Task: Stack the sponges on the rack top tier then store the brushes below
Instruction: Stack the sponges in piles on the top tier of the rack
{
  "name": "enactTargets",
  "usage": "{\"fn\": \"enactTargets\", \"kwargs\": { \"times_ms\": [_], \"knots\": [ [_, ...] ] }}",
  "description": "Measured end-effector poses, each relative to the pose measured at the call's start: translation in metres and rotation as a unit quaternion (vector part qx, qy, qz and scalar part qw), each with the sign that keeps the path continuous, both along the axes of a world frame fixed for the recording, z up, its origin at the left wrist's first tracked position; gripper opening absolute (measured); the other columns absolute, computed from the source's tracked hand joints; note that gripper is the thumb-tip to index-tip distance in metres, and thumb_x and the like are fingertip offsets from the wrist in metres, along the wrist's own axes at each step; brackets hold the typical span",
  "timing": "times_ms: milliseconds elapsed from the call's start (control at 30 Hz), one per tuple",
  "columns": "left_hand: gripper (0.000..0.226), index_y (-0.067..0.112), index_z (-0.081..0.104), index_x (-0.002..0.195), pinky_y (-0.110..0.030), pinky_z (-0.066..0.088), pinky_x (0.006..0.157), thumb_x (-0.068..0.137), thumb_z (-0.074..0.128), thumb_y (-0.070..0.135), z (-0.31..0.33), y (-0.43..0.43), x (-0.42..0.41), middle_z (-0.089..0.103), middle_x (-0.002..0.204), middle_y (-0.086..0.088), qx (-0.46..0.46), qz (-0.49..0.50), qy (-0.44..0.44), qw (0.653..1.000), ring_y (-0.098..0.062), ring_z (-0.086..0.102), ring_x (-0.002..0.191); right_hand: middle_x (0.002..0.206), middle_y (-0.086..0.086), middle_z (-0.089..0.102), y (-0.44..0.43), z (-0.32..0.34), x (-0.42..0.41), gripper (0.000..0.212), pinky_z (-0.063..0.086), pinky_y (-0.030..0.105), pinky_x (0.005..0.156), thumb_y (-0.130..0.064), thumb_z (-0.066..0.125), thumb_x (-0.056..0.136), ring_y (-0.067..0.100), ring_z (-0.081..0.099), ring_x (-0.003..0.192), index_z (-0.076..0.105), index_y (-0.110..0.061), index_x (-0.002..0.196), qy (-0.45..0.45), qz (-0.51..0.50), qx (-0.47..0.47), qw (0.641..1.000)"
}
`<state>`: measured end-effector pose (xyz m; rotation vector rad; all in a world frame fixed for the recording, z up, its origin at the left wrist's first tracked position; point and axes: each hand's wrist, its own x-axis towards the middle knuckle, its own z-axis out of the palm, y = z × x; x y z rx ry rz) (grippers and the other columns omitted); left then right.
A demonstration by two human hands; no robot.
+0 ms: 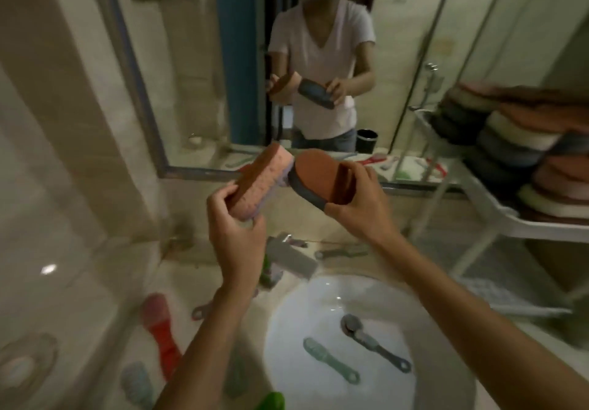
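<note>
Sponges are being held in both hands above the sink. The left grip (234, 218) is curling fingers and thumb round the near end of a pink block sponge (255, 180) with a brown scouring face, tilting it up toward the mirror (191, 59). The right grip (360, 199) is clasping an oval sponge (315, 177), rust-orange on top and grey beneath, with the thumb at its lower edge and the fingers over a raised band. The sponges' far ends are meeting or nearly meeting; I cannot tell which.

Below the hands, a grey brush (373, 342) and a pale green brush (330, 362) are lying apart in the white sink basin (302, 314). A red brush (159, 330) is lying on the bench (105, 282) left of the basin, with a pale blue brush (135, 384) nearer the front edge. At the bench's right end a white rack (497, 205) is standing, its top tier carrying stacked sponges (510, 135) in grey, white, pink and rust.
</note>
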<state>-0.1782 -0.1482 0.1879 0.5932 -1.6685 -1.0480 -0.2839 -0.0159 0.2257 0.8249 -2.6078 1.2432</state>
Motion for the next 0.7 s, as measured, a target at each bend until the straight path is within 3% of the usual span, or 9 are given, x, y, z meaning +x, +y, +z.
{"fn": "enactTargets", "kwargs": {
  "times_ms": [67, 300, 400, 533, 633, 700],
  "knots": [
    [0.047, 0.003, 0.050, 0.111, -0.017, 0.051, 0.082, 0.069, 0.067, -0.010, 0.014, 0.042, -0.017, 0.056, 0.118, -0.016, -0.010, -0.036, 0.021, 0.999, -0.020, 0.056, 0.109, 0.106, -0.005, 0.034, 0.051, 0.019, -0.011, 0.067, 0.036, 0.025, 0.073, -0.021, 0.077, 0.064, 0.013, 0.042, 0.092, 0.044, -0.018, 0.122, 0.017, -0.039, 0.013, 0.999],
    [0.046, 0.004, 0.053, 0.111, -0.013, 0.045, 0.076, 0.070, 0.071, -0.005, 0.055, 0.188, -0.078, 0.059, 0.117, -0.016, -0.105, -0.129, 0.015, 0.986, -0.014, 0.051, 0.108, 0.108, 0.007, 0.043, 0.235, 0.071, -0.051, 0.061, 0.037, 0.031, 0.082, -0.021, 0.073, 0.067, 0.027, 0.043, 0.104, 0.047, -0.014, 0.121, 0.045, -0.120, 0.061, 0.990],
    [0.045, 0.005, 0.053, 0.113, -0.023, 0.046, 0.084, 0.072, 0.067, -0.007, 0.072, 0.237, -0.104, 0.058, 0.119, -0.015, -0.132, -0.169, 0.002, 0.977, -0.023, 0.054, 0.112, 0.120, 0.010, 0.043, 0.302, 0.090, -0.073, 0.062, 0.041, 0.039, 0.094, -0.014, 0.070, 0.070, 0.030, 0.042, 0.113, 0.045, -0.015, 0.127, 0.012, -0.151, 0.064, 0.986],
    [0.042, 0.003, 0.053, 0.113, -0.023, 0.037, 0.096, 0.074, 0.059, -0.013, 0.088, 0.291, -0.134, 0.053, 0.126, -0.016, -0.183, -0.209, -0.012, 0.961, -0.026, 0.047, 0.122, 0.129, 0.013, 0.039, 0.370, 0.109, -0.105, 0.066, 0.039, 0.041, 0.103, -0.005, 0.063, 0.074, 0.031, 0.039, 0.121, 0.040, -0.013, 0.136, -0.010, -0.176, 0.042, 0.983],
    [0.043, 0.002, 0.052, 0.115, -0.025, 0.029, 0.105, 0.076, 0.052, -0.016, 0.100, 0.322, -0.157, 0.046, 0.135, -0.018, -0.225, -0.218, -0.028, 0.949, -0.026, 0.037, 0.133, 0.129, 0.013, 0.040, 0.405, 0.115, -0.129, 0.063, 0.039, 0.045, 0.104, -0.003, 0.060, 0.076, 0.032, 0.037, 0.123, 0.042, -0.014, 0.135, -0.038, -0.180, 0.046, 0.982],
    [0.044, 0.001, 0.052, 0.116, -0.031, 0.026, 0.112, 0.076, 0.049, -0.017, 0.105, 0.333, -0.170, 0.045, 0.137, -0.017, -0.255, -0.215, -0.037, 0.942, -0.026, 0.031, 0.137, 0.130, 0.013, 0.042, 0.417, 0.117, -0.140, 0.064, 0.045, 0.041, 0.097, 0.001, 0.060, 0.074, 0.029, 0.042, 0.119, 0.043, -0.015, 0.134, -0.077, -0.163, 0.037, 0.983]
  ]
}}
